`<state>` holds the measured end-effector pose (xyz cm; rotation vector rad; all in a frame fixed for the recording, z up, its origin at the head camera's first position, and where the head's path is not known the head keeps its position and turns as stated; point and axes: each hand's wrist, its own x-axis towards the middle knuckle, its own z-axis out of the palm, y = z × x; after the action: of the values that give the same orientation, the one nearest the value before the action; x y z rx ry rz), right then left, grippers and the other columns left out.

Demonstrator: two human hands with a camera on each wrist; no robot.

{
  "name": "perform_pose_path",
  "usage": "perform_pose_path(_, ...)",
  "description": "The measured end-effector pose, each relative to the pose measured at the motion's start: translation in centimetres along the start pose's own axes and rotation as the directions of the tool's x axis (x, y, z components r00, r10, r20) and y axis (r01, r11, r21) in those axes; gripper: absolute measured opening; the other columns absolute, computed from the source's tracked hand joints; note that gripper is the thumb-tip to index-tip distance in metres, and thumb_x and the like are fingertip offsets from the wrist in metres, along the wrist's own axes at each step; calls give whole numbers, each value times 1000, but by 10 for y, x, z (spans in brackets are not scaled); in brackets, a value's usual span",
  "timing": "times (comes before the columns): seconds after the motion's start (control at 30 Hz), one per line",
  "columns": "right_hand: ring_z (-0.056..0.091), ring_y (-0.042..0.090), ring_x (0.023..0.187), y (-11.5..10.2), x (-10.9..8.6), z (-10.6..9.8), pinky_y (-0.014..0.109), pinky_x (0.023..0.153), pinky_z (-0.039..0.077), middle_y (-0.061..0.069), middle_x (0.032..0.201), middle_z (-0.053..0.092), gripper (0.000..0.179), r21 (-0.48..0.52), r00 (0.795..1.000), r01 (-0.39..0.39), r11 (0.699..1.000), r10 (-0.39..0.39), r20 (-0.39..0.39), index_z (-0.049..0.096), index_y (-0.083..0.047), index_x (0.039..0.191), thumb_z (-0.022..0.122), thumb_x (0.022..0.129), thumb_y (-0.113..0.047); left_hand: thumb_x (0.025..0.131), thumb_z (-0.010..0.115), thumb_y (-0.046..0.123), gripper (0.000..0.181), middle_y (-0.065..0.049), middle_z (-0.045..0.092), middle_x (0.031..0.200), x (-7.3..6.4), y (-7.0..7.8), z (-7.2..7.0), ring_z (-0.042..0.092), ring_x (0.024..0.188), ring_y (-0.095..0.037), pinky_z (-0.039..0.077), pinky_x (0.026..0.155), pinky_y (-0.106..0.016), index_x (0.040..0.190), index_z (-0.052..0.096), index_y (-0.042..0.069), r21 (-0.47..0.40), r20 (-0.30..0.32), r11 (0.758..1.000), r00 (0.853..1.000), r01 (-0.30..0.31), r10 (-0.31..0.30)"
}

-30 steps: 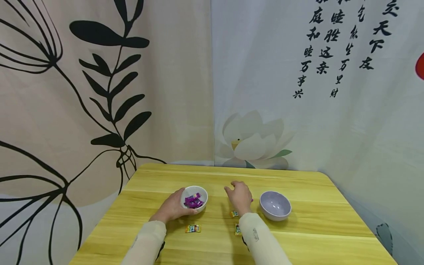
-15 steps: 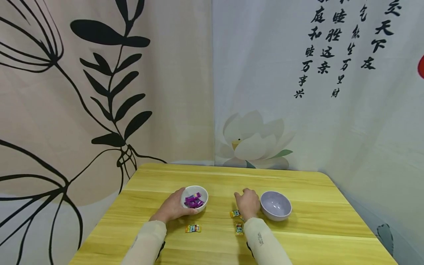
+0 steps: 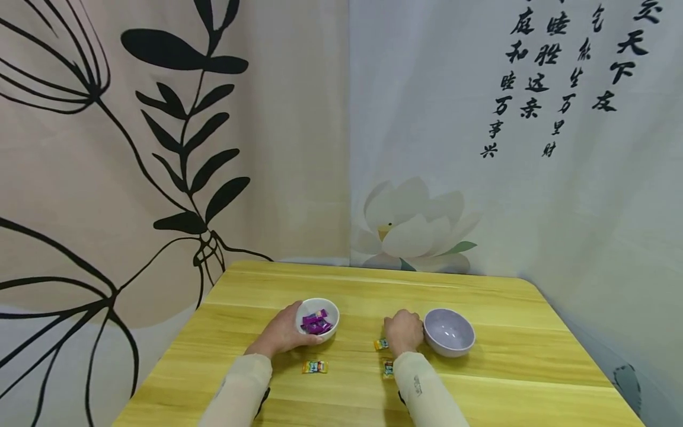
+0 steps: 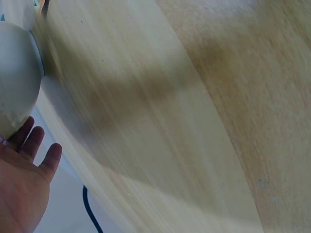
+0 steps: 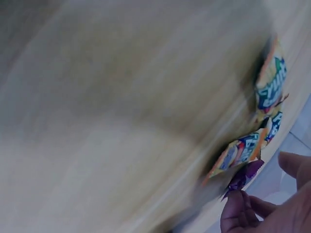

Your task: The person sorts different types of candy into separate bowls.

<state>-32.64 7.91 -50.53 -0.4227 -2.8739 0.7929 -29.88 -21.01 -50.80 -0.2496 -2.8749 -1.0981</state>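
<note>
My left hand (image 3: 285,329) grips a small white bowl (image 3: 335,331), its thumb along the near side; purple-wrapped candies (image 3: 316,322) lie inside. In the left wrist view, the fingers (image 4: 33,141) reach to the underside of the bowl (image 4: 17,73). My right hand (image 3: 404,332) is low over the table, left of a lavender bowl (image 3: 449,332). In the right wrist view, its fingertips (image 5: 236,201) touch one end of a purple-wrapped candy (image 5: 245,175), while the thumb stands apart from it. Yellow-wrapped candies (image 5: 238,153) lie right beside that one.
On the wooden table (image 3: 341,397), a yellow-wrapped candy (image 3: 315,367) lies in front of the white bowl. Another yellow candy (image 3: 388,369) sits beside the right sleeve (image 3: 424,385). Printed cloth (image 3: 288,148) hangs behind the table's far edge.
My right hand has moved right and lower, toward the lavender bowl, and its fingers have drawn in. The left hand keeps hold of the white bowl. The head view has shifted slightly.
</note>
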Motion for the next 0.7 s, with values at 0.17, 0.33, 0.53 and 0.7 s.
perform_pose_path(0.17,59,43,97,0,2,3,56,79,51,28,97,57,37,-57,1000,21,998,-20,13,69,10,99,67,92,-26,62,91,53,103,-9,58,129,0,1,0,54,119,-31,42,102,-55,143,45,8,-7,7,1000,1000,0,0)
perform_pose_path(0.33,59,40,92,1,4,5,56,75,52,21,94,58,18,-82,992,123,989,-122,23,72,0,99,64,90,-13,62,91,52,103,-9,57,130,0,1,-1,54,119,-31,42,103,-55,143,45,8,-12,8,1000,1000,1,-1)
perform_pose_path(0.53,60,40,93,4,6,6,56,78,52,22,94,60,24,-73,994,110,991,-108,31,69,3,104,66,85,-10,62,92,52,105,-10,57,130,0,1,-1,54,119,-32,42,103,-56,144,44,7,-13,11,1000,1000,10,-10)
perform_pose_path(0.7,61,39,89,5,7,5,54,76,53,22,88,61,21,-95,997,54,994,-48,60,69,8,94,65,86,-12,61,92,52,106,-10,57,130,-1,2,-1,53,120,-32,42,103,-56,144,44,7,1,13,1000,1000,13,-13)
